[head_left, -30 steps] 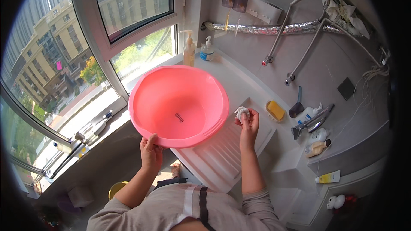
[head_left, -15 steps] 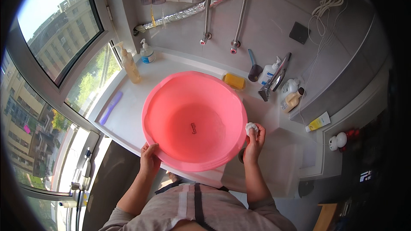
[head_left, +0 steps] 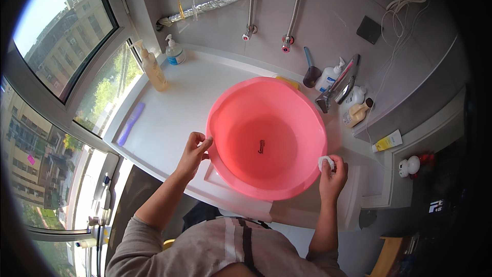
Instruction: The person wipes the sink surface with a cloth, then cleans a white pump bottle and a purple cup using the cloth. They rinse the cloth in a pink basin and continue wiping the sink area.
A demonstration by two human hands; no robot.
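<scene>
A large round pink basin point(head_left: 266, 138) with a small dark mark on its inner bottom sits over the right part of the white counter, partly over the sink. At its left rim is my left hand point(head_left: 192, 156), with thumb and fingers apart and the thumb tip at the rim's edge. On the basin's right side, my right hand point(head_left: 333, 177) pinches a crumpled white cloth or tissue point(head_left: 326, 163) against or just beside the rim. The basin hides most of the sink and the faucet's lower surroundings.
A purple stick-shaped item point(head_left: 131, 124) lies on the white counter point(head_left: 174, 107) at left. Pump bottles point(head_left: 154, 72) stand by the window. Behind the basin are a dark ladle-like scoop point(head_left: 311, 77), a faucet point(head_left: 335, 92), several bottles point(head_left: 357, 113) and a yellow-white tube point(head_left: 387, 141).
The basin has shifted right in the view, now overlapping the yellow item behind it. My left hand has loosened from the rim; my right hand has moved right with the white cloth or tissue.
</scene>
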